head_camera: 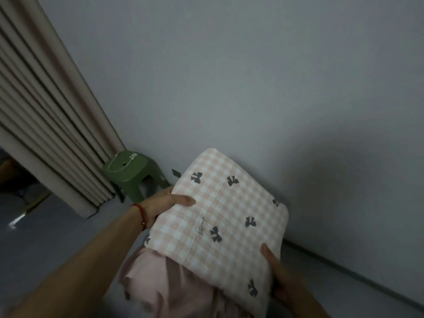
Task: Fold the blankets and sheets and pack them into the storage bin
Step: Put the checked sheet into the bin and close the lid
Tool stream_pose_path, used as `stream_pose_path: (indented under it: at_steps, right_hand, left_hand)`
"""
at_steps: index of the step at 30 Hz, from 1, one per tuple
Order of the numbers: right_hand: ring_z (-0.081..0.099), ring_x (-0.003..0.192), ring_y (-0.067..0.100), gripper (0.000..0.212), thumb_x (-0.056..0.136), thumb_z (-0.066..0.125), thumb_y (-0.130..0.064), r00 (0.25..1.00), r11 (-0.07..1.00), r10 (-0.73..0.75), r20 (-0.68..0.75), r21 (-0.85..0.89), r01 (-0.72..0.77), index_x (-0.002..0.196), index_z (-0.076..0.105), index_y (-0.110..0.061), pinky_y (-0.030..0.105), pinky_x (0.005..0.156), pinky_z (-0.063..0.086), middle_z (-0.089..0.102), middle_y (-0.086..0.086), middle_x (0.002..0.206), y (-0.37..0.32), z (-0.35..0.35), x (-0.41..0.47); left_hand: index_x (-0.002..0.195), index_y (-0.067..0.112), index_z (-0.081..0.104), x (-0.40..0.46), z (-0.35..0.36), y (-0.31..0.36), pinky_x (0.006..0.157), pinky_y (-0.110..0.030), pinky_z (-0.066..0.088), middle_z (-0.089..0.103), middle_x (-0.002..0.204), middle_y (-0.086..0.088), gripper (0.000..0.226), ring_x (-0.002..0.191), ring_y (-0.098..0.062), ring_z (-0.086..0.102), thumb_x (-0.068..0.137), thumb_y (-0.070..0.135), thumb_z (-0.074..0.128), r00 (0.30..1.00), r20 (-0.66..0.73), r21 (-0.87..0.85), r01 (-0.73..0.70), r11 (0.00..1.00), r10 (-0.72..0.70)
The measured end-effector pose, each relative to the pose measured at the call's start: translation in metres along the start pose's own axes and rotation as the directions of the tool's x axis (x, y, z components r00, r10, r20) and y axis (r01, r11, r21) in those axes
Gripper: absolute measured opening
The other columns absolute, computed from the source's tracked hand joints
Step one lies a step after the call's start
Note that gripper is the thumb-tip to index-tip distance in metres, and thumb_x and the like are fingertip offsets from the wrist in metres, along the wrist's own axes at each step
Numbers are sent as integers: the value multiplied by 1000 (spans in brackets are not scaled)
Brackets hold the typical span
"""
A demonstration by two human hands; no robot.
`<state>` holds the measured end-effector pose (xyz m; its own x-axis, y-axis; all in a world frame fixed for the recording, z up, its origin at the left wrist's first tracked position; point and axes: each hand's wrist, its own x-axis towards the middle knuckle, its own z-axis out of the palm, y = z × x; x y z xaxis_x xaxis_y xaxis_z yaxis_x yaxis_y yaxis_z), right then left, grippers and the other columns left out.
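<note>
A folded blanket [220,216], pink-and-white checked with dark bow prints, is held up in front of me in the lower middle of the head view. My left hand [165,205] grips its left edge, thumb on top, a red string on the wrist. My right hand [278,278] grips its lower right corner, thumb laid on the top face. Under the folded blanket a plain pink sheet [160,281] hangs in loose folds. No storage bin is in sight.
A green plastic stool [130,173] stands in the corner against the grey wall. Beige pleated curtains [46,125] hang at the left down to the grey floor [46,239]. A skirting line runs along the wall at the lower right.
</note>
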<state>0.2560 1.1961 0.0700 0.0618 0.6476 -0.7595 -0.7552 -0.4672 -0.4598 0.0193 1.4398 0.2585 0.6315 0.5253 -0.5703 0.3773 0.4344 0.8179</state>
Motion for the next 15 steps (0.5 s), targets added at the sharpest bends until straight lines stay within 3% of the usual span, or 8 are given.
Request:
stream_pose_path:
  at_steps: [2, 8, 13, 15]
  right_hand:
    - [68, 112, 37, 65, 79, 77, -51, 998, 999, 20, -65, 40, -17, 128, 63, -11, 57, 105, 48, 73, 18, 118, 5, 19, 25]
    - [70, 106, 37, 82, 58, 93, -51, 981, 996, 78, -175, 65, -67, 125, 64, -16, 56, 92, 55, 76, 15, 110, 27, 62, 132]
    - [65, 112, 37, 115, 7, 98, -59, 958, 986, 103, -269, 154, -63, 110, 66, -20, 58, 103, 48, 71, 14, 119, 56, 76, 219]
    - [59, 120, 36, 123, 5, 97, -61, 949, 974, 131, -285, 214, -70, 115, 58, -23, 57, 108, 44, 65, 10, 121, 69, 69, 248]
  left_hand:
    - [138, 21, 52, 23, -30, 4, 101, -62, 47, 67, 128, -15, 62, 116, -39, 65, 83, 12, 78, 998, 34, 11, 49, 999, -49]
    - [139, 16, 52, 95, -111, -15, 96, -61, 51, 68, 125, -18, 53, 112, -42, 66, 89, 9, 69, 983, -54, 63, 178, 982, -175]
    - [139, 23, 51, 170, -154, -46, 92, -59, 54, 69, 125, -14, 55, 111, -40, 67, 88, 9, 69, 964, -94, 93, 258, 962, -249]
    - [138, 23, 52, 203, -163, -62, 91, -57, 55, 70, 123, -13, 56, 109, -37, 68, 87, 10, 71, 952, -101, 122, 301, 946, -289]
